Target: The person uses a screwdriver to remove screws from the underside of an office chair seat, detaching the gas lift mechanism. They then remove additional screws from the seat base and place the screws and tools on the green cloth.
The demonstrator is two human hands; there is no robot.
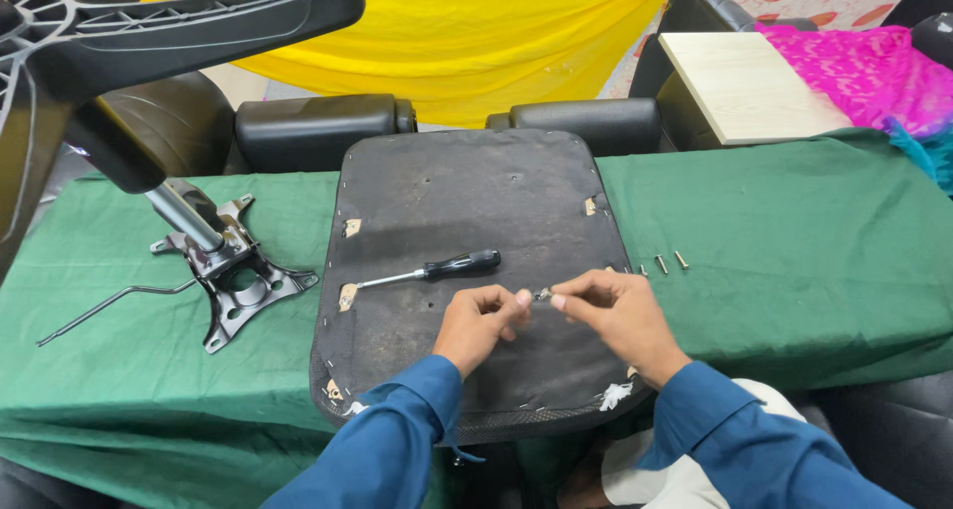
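Note:
An upturned black chair seat point(467, 201) lies on a green cloth. My left hand point(478, 322) and my right hand point(613, 310) meet over its near half, both pinching one small metal screw point(542, 293) between their fingertips. A screwdriver point(429, 270) with a black handle rests on the seat just beyond my left hand, tip pointing left. A few loose screws point(662, 263) lie on the cloth beside the seat's right edge.
A metal chair mechanism plate point(238, 276) with a gas cylinder point(184, 214) and lever rod lies left. A black star base point(149, 22) hangs over the upper left. Black armrests point(318, 127) sit behind the seat, a pale wooden board point(745, 82) at back right.

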